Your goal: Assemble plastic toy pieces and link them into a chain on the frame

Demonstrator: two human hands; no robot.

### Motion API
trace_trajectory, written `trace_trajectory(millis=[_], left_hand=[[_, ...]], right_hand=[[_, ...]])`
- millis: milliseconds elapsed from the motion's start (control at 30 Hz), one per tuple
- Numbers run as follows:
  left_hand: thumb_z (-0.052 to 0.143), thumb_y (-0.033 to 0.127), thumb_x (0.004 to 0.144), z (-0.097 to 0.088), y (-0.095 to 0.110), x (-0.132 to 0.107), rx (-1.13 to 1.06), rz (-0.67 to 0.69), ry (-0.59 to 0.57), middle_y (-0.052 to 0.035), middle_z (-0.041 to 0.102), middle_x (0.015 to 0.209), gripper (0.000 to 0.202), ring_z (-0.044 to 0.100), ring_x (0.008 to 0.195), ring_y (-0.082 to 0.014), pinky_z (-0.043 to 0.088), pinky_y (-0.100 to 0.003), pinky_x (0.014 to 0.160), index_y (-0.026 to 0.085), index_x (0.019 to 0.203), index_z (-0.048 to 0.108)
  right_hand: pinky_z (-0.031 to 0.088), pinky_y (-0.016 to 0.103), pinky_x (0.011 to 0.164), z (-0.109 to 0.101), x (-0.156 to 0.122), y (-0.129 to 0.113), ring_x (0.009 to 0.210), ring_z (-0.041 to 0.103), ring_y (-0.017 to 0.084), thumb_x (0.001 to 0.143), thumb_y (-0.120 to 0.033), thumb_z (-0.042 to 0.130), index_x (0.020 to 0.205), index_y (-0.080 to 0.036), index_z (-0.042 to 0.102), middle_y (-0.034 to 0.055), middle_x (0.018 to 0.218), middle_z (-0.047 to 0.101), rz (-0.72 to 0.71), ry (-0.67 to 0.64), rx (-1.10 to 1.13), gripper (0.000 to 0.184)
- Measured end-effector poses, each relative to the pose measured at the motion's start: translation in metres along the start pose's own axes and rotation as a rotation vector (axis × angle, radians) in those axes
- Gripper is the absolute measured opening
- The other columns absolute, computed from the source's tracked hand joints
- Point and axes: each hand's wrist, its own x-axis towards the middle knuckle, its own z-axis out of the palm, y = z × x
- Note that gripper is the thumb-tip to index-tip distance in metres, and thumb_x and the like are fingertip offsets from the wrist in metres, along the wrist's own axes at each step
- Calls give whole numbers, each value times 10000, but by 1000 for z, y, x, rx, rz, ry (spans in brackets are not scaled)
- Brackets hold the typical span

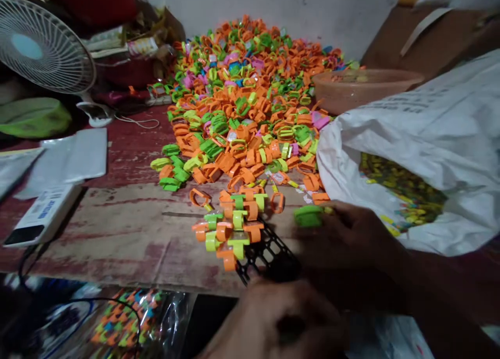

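A large heap of small plastic rings (250,88), mostly orange and green with some pink and blue, covers the far middle of the surface. A black plastic grid rack (269,252) lies near me, its far end set with orange and green rings (230,228). My left hand (281,322) is blurred at the bottom edge, closed around the near end of the rack. My right hand (347,234) reaches in from the right and pinches a green ring (308,215) just beside the rack.
A white sack (429,140) with small yellow pieces inside lies open at the right. A tan bowl (363,85) stands behind it. At the left are a white fan (39,41), a white power bank (42,215) and papers. A clear bag of finished racks (125,322) lies at bottom left.
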Motion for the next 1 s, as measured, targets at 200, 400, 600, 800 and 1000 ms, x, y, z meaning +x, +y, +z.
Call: trace_trajectory(millis=[200, 400, 600, 800, 1000], left_hand=[[625, 260, 855, 54, -71, 45, 324, 244, 236, -117, 661, 1255, 482, 611, 1101, -236, 461, -336, 977, 162, 1324, 571], [629, 423, 891, 31, -71, 68, 226, 76, 37, -57, 747, 956, 344, 657, 873, -200, 494, -262, 786, 168, 1091, 746], [775, 535, 738, -20, -68, 50, 7, -81, 289, -16, 682, 675, 474, 537, 528, -111, 413, -212, 506, 155, 1020, 761], [771, 634, 702, -53, -77, 37, -76, -194, 499, 14, 560, 464, 620, 451, 402, -106, 362, -227, 430, 122, 1051, 753], [766, 612, 717, -57, -80, 31, -91, -91, 523, -36, 673, 607, 593, 603, 598, -193, 472, -284, 571, 147, 1085, 758]], right_hand=[[594, 370, 739, 27, -60, 33, 814, 735, 260, 863, -371, 526, 931, -213, 741, 65, 892, 771, 31, 153, 27, 275], [573, 271, 686, 57, -67, 18, 767, 721, 198, 888, -283, 529, 909, -214, 706, 38, 853, 761, -59, 129, 262, 191], [595, 305, 785, 87, -56, 5, 925, 724, 218, 945, -313, 488, 1103, -209, 681, 70, 999, 758, -72, 46, 294, 271], [586, 358, 878, 121, -22, -14, 978, 716, 235, 939, -295, 489, 1123, -205, 673, 92, 1090, 742, -121, 91, 215, 275], [524, 448, 1001, 149, 34, -52, 1125, 660, 289, 905, -195, 477, 1118, -206, 696, 100, 1169, 718, -191, -184, 119, 305]])
